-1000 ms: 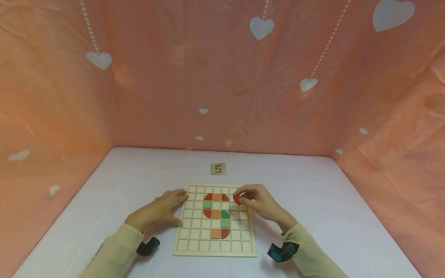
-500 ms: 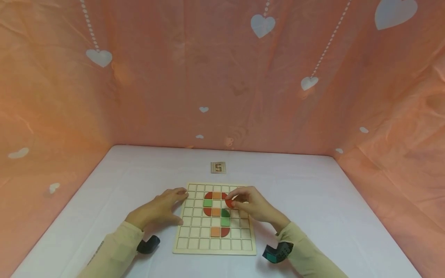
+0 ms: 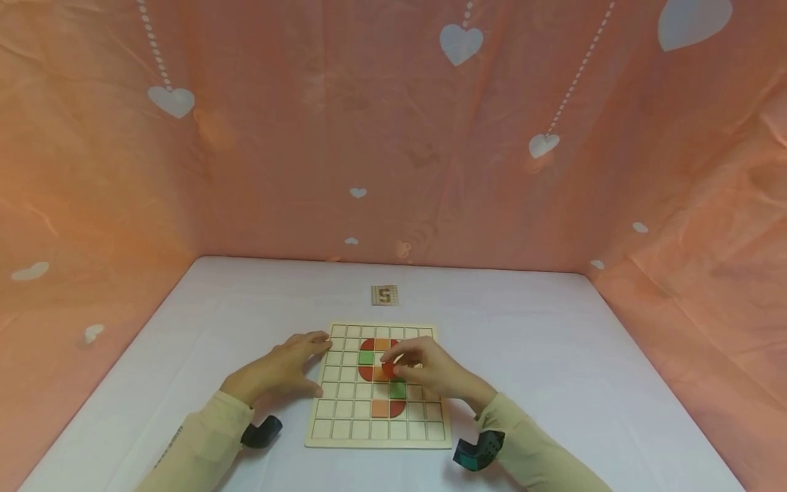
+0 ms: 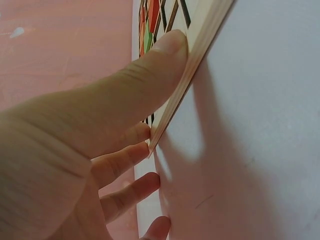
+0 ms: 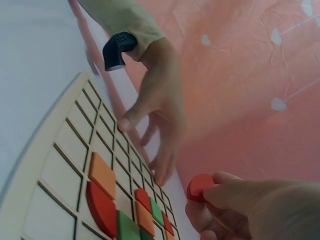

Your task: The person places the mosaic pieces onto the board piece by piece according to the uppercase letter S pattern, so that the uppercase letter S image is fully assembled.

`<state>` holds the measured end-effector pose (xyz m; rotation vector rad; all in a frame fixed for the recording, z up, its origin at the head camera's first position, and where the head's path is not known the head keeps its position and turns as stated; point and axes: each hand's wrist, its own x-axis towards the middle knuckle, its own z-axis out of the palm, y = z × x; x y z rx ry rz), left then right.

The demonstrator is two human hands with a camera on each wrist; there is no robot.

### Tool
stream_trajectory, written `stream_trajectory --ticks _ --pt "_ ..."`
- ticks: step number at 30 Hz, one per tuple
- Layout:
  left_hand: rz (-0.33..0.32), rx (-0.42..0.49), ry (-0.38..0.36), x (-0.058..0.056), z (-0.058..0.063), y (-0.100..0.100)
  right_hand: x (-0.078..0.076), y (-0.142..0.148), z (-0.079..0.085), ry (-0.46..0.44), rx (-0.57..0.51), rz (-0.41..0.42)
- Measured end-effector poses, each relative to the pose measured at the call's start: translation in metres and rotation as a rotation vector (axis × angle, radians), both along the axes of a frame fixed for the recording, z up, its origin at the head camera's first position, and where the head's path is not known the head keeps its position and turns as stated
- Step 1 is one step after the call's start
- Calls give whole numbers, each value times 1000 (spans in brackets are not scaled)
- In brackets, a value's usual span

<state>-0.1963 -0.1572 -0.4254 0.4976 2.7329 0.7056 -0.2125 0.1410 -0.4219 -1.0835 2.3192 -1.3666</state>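
My right hand (image 3: 433, 365) pinches a red rounded tile (image 5: 200, 186) between thumb and fingers. It hovers over the middle of a wooden grid board (image 3: 344, 430). On that board, red, orange and green tiles form a curving shape. These include a light green square (image 3: 365, 357), an orange square (image 3: 380, 408) and a red quarter-round (image 3: 397, 408). In the head view, my right hand covers part of the shape. My left hand (image 3: 279, 369) touches the board's left edge, thumb and fingers spread. Its thumb (image 4: 170, 45) lies against the rim in the left wrist view.
A small square card (image 3: 384, 295) printed with an S-like figure lies behind the board on the white table (image 3: 522, 328). Orange cloth with hearts (image 3: 393, 137) encloses the back and sides. Black wrist devices (image 3: 262, 433) hang below both forearms.
My right hand has carried the red tile leftward and nearer, from the board's right side to over its middle. The left hand keeps its place at the edge.
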Motion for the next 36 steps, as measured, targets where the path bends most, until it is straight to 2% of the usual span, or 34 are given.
stream_trajectory --ticks 6,13,24,31,36 --pt "-4 -2 6 -1 0 0 2 -9 -5 26 3 24" --pt "-4 -10 7 -2 0 -1 7 -20 -9 -76 16 52" --pt "-4 -3 1 -1 -1 -1 19 -39 -12 -122 115 64" --pt "-4 2 -1 1 1 -1 21 -45 -19 -40 166 87" --pt "1 9 -1 1 1 -2 22 -49 -20 89 278 57"
